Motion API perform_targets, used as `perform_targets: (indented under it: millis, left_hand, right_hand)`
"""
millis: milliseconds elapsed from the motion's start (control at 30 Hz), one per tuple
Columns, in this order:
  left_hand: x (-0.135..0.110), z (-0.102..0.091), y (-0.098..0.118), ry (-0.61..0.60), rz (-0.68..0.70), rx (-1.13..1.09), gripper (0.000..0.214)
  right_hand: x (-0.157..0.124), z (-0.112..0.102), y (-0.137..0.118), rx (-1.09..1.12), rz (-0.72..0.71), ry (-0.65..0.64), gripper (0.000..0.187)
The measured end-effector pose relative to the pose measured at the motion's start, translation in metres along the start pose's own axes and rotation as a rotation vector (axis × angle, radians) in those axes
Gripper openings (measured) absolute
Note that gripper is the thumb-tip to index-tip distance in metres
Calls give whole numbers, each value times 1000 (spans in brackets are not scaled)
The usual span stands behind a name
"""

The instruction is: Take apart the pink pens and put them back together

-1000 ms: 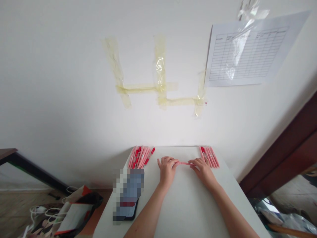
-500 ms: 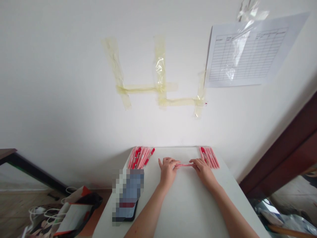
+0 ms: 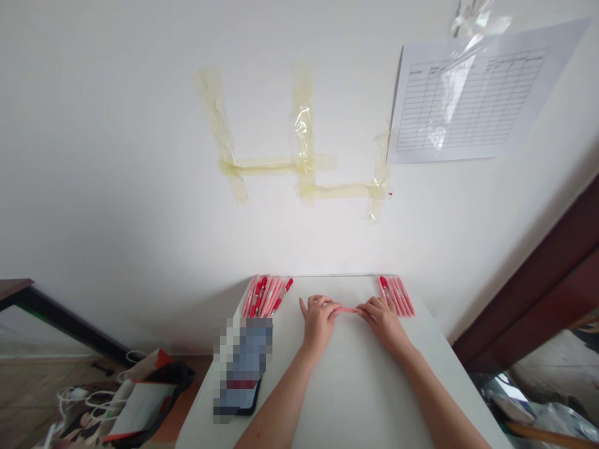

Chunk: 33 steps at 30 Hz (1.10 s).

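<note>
Between my hands, near the far side of the white table (image 3: 349, 386), lies a slim pink stick-like thing (image 3: 347, 310), perhaps a wrapped pen. Its left end is pinched by my left hand (image 3: 320, 321), whose thumb or a finger sticks out to the side. My right hand (image 3: 381, 318) closes its fingertips on the other end. Just beyond the right hand is a row of pink and red pens (image 3: 401, 298). A second bundle of red and pink pens (image 3: 266, 297) lies at the far left corner, apart from my left hand.
A phone (image 3: 246, 374), blurred by pixels, lies at the table's left edge. Behind the table rises a white wall (image 3: 140, 187) with yellowed tape and a printed sheet (image 3: 468, 106). Bags and white cables (image 3: 93, 405) lie on the floor at left.
My right hand's fingers have come slightly closer to the left hand along the pink stick-like thing, so a shorter piece shows between them. The pen bundles have not moved.
</note>
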State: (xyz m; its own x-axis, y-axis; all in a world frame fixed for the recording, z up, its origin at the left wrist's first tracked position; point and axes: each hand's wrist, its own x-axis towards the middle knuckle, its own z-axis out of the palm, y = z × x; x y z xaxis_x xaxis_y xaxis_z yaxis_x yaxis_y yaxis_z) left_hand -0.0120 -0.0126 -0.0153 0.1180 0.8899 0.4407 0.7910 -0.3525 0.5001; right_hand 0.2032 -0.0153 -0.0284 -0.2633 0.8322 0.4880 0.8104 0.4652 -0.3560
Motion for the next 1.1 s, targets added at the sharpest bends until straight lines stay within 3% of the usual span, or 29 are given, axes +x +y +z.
perform_targets:
  millis: [200,400,633,833,1100]
  left_hand:
    - [1,-1,0,-1,-20,3,19]
    - [2,-4,5,-13,-15,-8,20]
    - [2,-3,3,17,-13,-19,20]
    - [2,-2,1,34,-1,-17,19]
    - [4,-2,1,36,-12,-33,17]
  right_hand:
    - [0,2,1,24,-10,47,20]
    - [0,0,3,8,32,21,28]
    - [0,0,2,18,13,68,20]
    - [0,0,4,10,28,35,31]
    - [1,0,4,2,-9,93,16]
